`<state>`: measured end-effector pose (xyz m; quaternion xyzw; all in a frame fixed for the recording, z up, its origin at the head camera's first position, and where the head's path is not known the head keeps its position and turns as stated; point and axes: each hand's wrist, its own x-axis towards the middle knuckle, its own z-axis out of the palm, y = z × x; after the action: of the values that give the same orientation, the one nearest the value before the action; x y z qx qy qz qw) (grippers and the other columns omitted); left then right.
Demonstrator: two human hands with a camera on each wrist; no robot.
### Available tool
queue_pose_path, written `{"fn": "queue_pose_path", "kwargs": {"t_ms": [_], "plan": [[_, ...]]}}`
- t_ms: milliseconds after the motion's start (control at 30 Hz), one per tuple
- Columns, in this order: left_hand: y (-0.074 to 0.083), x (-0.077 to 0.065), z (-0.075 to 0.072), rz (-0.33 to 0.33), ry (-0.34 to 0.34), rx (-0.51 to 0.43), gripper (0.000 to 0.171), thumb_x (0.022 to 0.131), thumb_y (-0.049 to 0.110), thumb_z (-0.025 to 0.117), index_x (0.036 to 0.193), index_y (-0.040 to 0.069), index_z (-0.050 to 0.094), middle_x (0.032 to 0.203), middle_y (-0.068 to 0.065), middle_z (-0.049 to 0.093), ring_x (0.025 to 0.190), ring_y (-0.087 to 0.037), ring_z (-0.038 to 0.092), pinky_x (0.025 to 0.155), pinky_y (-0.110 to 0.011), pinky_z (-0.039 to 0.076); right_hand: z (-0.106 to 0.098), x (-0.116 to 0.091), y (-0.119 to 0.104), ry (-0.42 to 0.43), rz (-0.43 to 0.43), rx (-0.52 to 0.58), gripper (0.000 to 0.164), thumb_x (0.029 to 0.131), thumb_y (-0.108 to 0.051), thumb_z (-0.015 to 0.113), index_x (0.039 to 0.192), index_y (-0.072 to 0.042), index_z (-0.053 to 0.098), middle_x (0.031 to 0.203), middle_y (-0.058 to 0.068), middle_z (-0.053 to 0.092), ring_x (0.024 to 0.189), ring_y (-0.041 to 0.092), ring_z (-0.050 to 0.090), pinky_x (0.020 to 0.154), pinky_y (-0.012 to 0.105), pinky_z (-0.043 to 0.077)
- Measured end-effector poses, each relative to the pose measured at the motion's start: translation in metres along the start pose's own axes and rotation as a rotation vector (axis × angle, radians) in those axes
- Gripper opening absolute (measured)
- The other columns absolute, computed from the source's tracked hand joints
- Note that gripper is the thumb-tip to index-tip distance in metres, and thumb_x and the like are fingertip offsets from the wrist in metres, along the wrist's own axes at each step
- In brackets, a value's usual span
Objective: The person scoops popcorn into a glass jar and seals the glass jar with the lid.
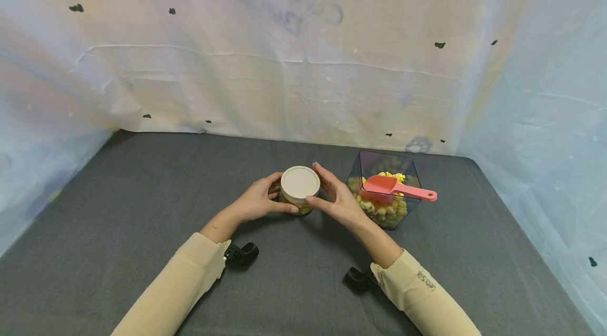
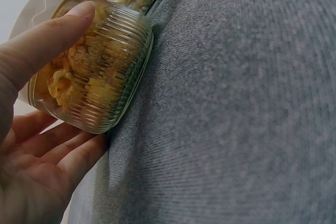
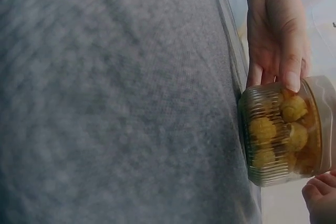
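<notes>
A ribbed glass jar (image 2: 100, 72) with yellow popcorn pieces inside stands upright on the grey cloth, capped by a cream lid (image 1: 300, 183). My left hand (image 1: 256, 200) holds its left side, thumb across the near glass and fingers around the back, as the left wrist view shows. My right hand (image 1: 340, 200) is at the lid from the right, thumb against the near edge and fingers at the far side. Only the right hand's fingertips show at the right wrist view's edge. The lid sits level on the jar's mouth.
Just right of my right hand is a clear square bin (image 1: 386, 212) holding popcorn. A coral-pink scoop (image 1: 384, 184) lies in it, handle over the right rim. The grey cloth-covered table (image 1: 142, 194) is bordered by pale hanging sheets (image 1: 284, 88).
</notes>
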<state>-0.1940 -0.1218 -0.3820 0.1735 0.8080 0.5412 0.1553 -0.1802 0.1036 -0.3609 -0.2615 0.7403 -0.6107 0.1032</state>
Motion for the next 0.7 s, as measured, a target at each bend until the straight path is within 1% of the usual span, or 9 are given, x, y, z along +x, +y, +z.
{"fn": "queue_pose_path", "kwargs": {"t_ms": [167, 300, 533, 700], "plan": [[0.0, 0.0003, -0.0003, -0.002, -0.001, 0.0, 0.091, 0.076, 0.023, 0.083, 0.147, 0.001, 0.03, 0.148, -0.018, 0.039, 0.137, -0.032, 0.04, 0.108, -0.043, 0.039, -0.0011, -0.0002, -0.0005, -0.026, -0.047, -0.006, 0.072, 0.091, 0.002, 0.06, 0.15, 0.007, 0.019, 0.156, 0.024, 0.018, 0.145, 0.037, 0.019, 0.117, 0.052, 0.017], [-0.0004, 0.0004, -0.0002, 0.001, -0.001, -0.003, 0.091, 0.076, 0.022, 0.083, 0.147, 0.001, 0.03, 0.148, -0.018, 0.039, 0.136, -0.032, 0.04, 0.108, -0.043, 0.039, -0.0006, -0.0002, -0.0003, -0.022, -0.058, -0.02, 0.068, 0.091, 0.004, 0.059, 0.148, 0.008, 0.023, 0.152, 0.028, 0.024, 0.143, 0.04, 0.023, 0.116, 0.053, 0.02], [-0.0015, 0.0007, -0.0003, 0.006, -0.002, -0.006, 0.09, 0.077, 0.022, 0.082, 0.147, 0.001, 0.03, 0.148, -0.017, 0.039, 0.137, -0.032, 0.04, 0.108, -0.043, 0.039, 0.0017, 0.0015, -0.0014, 0.026, 0.014, -0.057, 0.07, 0.088, 0.004, 0.064, 0.148, 0.002, 0.029, 0.142, 0.025, 0.032, 0.138, 0.038, 0.033, 0.115, 0.051, 0.025], [-0.0016, 0.0016, 0.0, -0.001, 0.003, 0.007, 0.09, 0.077, 0.023, 0.082, 0.147, 0.002, 0.031, 0.148, -0.017, 0.039, 0.137, -0.032, 0.04, 0.108, -0.042, 0.04, 0.0019, 0.0023, -0.0016, 0.035, 0.044, -0.07, 0.07, 0.087, 0.003, 0.065, 0.148, 0.001, 0.031, 0.14, 0.024, 0.033, 0.137, 0.037, 0.034, 0.116, 0.05, 0.026]]}}
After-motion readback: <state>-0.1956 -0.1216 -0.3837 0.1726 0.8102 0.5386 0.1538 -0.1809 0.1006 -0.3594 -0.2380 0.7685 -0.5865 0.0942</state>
